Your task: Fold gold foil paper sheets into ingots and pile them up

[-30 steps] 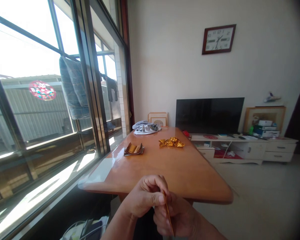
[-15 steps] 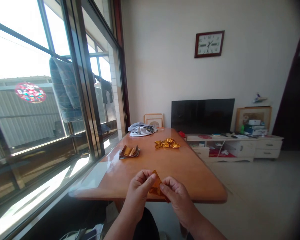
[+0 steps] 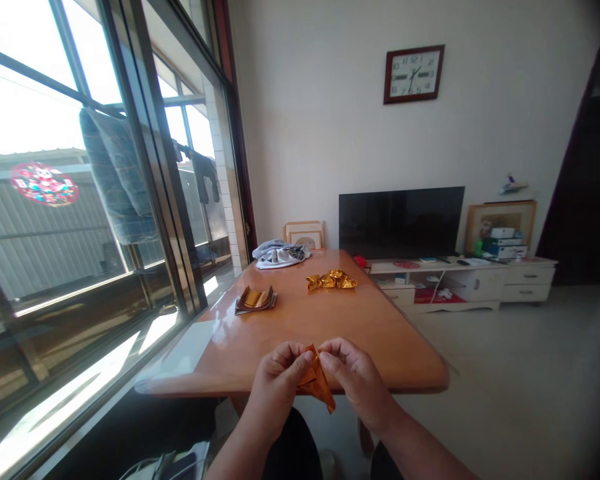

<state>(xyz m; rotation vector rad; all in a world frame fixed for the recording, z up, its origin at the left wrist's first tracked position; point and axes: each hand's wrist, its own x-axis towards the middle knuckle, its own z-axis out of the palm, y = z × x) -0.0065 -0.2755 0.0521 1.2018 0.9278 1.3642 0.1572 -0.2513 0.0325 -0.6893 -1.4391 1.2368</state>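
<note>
A piece of shiny gold-orange foil paper [image 3: 318,383], partly folded, hangs between my hands at the near edge of the wooden table [image 3: 300,320]. My left hand [image 3: 280,373] pinches its upper left side between thumb and fingers. At the top right corner of the foil, my right hand [image 3: 353,373] has its thumb and fingertips pressed together on the paper. Farther up the table lies a cluster of crumpled or folded gold foil pieces [image 3: 333,280]. A stack of curved gold sheets [image 3: 256,300] rests to the left of that cluster.
Grey and white cloth [image 3: 280,255] lies at the table's far end. Windows [image 3: 145,167] run along the left. Beyond the table, a television [image 3: 401,223] stands on a white cabinet [image 3: 527,283]. Cables and items [image 3: 173,463] sit low at the left.
My right hand has moved up along the foil to its top corner, near my left fingertips. The foil's lower end now hangs free. The view has shifted slightly.
</note>
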